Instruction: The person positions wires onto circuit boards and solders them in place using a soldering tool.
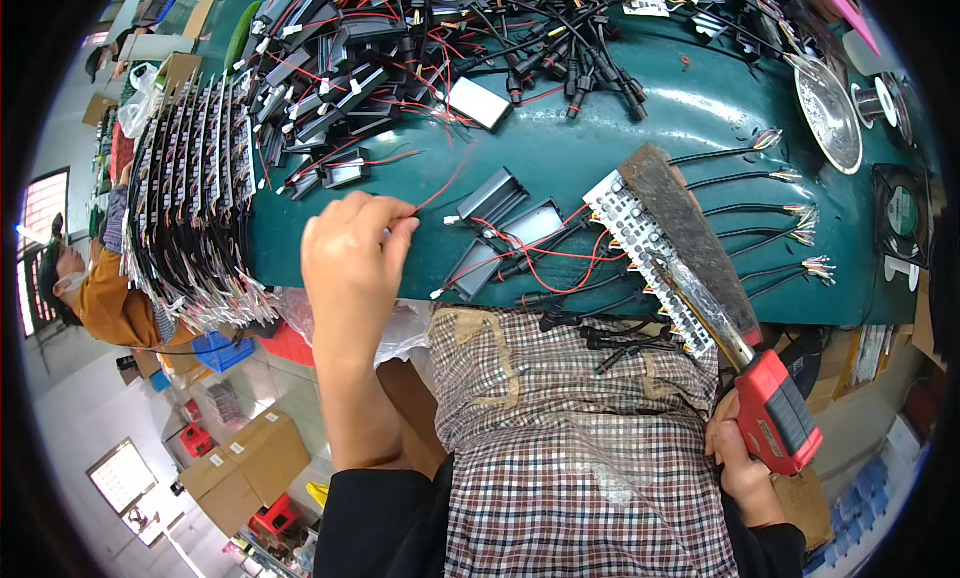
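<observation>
My left hand (348, 258) is raised over the bench's front edge, thumb and forefinger pinched on a thin red wire (440, 190) that trails up and to the right. Low on the right, my right hand (742, 466) grips the handle of a red and black soldering iron (775, 413). Its metal barrel points up and left, over a strip of white circuit boards (640, 243). A dark, worn bar (690, 233) lies along that strip, with black cables running out from under it. Between my hands are grey rectangular housings (497, 196) with red wires.
Behind lies a heap of housings and black connector cables (575, 53). Stacked wired boards (195, 168) stand at the left, near a person in an orange top (125, 303). A metal dish (828, 113), wire spool (873, 103) and fan (900, 213) are at the right.
</observation>
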A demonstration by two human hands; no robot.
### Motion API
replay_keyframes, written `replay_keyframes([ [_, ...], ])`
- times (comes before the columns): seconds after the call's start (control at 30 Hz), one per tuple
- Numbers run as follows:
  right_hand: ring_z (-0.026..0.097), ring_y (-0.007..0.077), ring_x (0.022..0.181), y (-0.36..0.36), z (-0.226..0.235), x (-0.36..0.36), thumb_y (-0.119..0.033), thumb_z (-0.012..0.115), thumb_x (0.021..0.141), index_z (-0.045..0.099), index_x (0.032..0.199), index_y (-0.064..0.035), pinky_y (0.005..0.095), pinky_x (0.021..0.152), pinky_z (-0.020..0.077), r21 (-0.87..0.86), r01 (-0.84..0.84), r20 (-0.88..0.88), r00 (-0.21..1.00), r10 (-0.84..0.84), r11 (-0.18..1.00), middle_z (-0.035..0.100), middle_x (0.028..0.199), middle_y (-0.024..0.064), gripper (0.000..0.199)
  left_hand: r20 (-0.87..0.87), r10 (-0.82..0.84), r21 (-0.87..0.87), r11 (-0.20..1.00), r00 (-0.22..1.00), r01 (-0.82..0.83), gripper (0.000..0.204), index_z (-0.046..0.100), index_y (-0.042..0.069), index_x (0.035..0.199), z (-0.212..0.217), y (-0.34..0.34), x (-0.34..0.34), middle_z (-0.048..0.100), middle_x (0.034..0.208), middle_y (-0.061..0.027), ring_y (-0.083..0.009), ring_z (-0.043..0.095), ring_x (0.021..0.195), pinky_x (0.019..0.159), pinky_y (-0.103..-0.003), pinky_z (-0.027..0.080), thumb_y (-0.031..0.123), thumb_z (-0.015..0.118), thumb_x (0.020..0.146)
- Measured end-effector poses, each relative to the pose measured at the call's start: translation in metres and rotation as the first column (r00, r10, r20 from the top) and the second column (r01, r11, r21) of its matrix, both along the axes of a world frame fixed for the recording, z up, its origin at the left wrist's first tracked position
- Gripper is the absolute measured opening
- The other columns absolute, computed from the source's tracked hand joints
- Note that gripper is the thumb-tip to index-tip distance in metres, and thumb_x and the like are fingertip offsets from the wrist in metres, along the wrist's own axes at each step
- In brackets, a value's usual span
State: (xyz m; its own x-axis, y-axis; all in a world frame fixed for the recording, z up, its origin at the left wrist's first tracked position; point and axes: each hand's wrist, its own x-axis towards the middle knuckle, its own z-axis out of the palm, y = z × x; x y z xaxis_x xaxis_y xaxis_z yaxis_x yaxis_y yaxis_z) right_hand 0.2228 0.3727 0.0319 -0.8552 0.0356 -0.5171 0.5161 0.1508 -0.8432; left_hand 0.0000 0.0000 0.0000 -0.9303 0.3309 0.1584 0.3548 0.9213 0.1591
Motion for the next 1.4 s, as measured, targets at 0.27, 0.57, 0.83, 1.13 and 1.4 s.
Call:
replay_keyframes([
  [0.27, 0.060, 0.0177, 0.068, -0.006, 0.009, -0.008, -0.003, 0.063, 0.093, 0.063, 0.092, -0.0011, 0.0326, 0.062, 0.0475, 0.031, 0.037, -0.009, 0.999, -0.036, 0.999, 0.061, 0.077, 0.0066, 0.003, 0.058, 0.044, 0.225, 0.973, 0.997, -0.056, 0.026, 0.069, 0.008, 0.100, -0.014, 0.031, -0.014, 0.065, 0.096, -0.0062, -0.0258, 0.064, 0.086, 0.078, -0.039, 0.047, 0.017, 0.084, 0.081],
  [0.57, 0.044, 0.0107, 0.057, -0.007, 0.003, 0.000, -0.030, 0.063, 0.102, 0.044, 0.092, -0.0093, 0.0259, 0.054, 0.0402, 0.022, 0.007, -0.049, 0.999, -0.006, 1.000, 0.049, 0.078, 0.0058, 0.030, 0.125, 0.018, 0.293, 0.954, 0.992, -0.054, 0.019, 0.067, 0.002, 0.101, -0.028, 0.047, -0.036, 0.061, 0.086, -0.0073, -0.0190, 0.057, 0.076, 0.073, -0.034, 0.049, 0.015, 0.077, 0.091],
  [0.83, 0.065, 0.0232, 0.069, 0.005, 0.007, 0.001, -0.007, 0.073, 0.082, 0.068, 0.095, -0.0015, 0.0348, 0.065, 0.0511, 0.131, 0.007, -0.042, 0.999, -0.002, 0.991, 0.066, 0.078, 0.0079, 0.014, 0.292, 0.128, 0.576, 0.767, 0.948, -0.281, 0.011, 0.069, -0.001, 0.095, 0.020, 0.073, 0.005, 0.070, 0.082, -0.0050, -0.0116, 0.066, 0.070, 0.065, -0.026, 0.052, 0.006, 0.076, 0.092],
  [1.13, 0.068, 0.0275, 0.070, 0.013, 0.006, 0.008, -0.006, 0.073, 0.075, 0.071, 0.102, -0.0031, 0.0364, 0.065, 0.0532, 0.200, -0.066, -0.075, 0.994, 0.083, 0.977, 0.067, 0.081, 0.0094, 0.027, 0.304, -0.233, 0.545, 0.838, 0.924, 0.032, 0.016, 0.062, 0.006, 0.096, 0.012, 0.131, 0.054, 0.055, 0.093, -0.0111, -0.0297, 0.060, 0.076, 0.065, -0.042, 0.048, 0.005, 0.075, 0.088],
  [1.4, 0.068, 0.0312, 0.071, 0.014, 0.005, 0.016, -0.004, 0.072, 0.069, 0.071, 0.094, -0.0050, 0.0394, 0.064, 0.0542, 0.350, -0.078, -0.137, 0.982, 0.134, 0.933, 0.067, 0.082, 0.0112, 0.025, 0.188, -0.216, 0.457, 0.883, 0.958, 0.110, 0.018, 0.062, 0.006, 0.091, -0.004, 0.142, 0.057, 0.053, 0.090, -0.0097, -0.0301, 0.057, 0.083, 0.071, -0.043, 0.044, 0.009, 0.078, 0.083],
])
